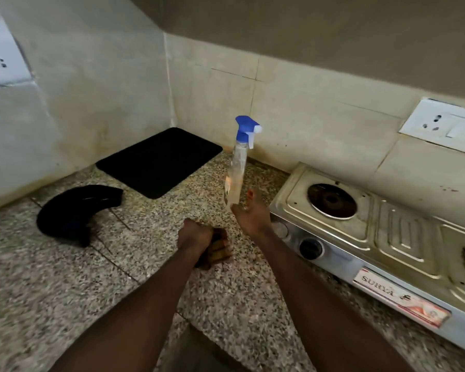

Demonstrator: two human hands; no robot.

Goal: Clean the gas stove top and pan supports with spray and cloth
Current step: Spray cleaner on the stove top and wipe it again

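The spray bottle (238, 167) stands tall at frame centre, pinched only at its base by the right hand (253, 217). With so low a hold it could tip and drop onto the bench (65, 291) beside the gas stove (403, 232) at right. The left hand (193, 234), fisted round the brown cloth (220, 247) just below, couldn't catch it.

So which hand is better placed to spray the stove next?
Right, probably. The right hand is at the base of the spray bottle, beside the stove; the left hand grips the brown cloth on the counter, farther away.
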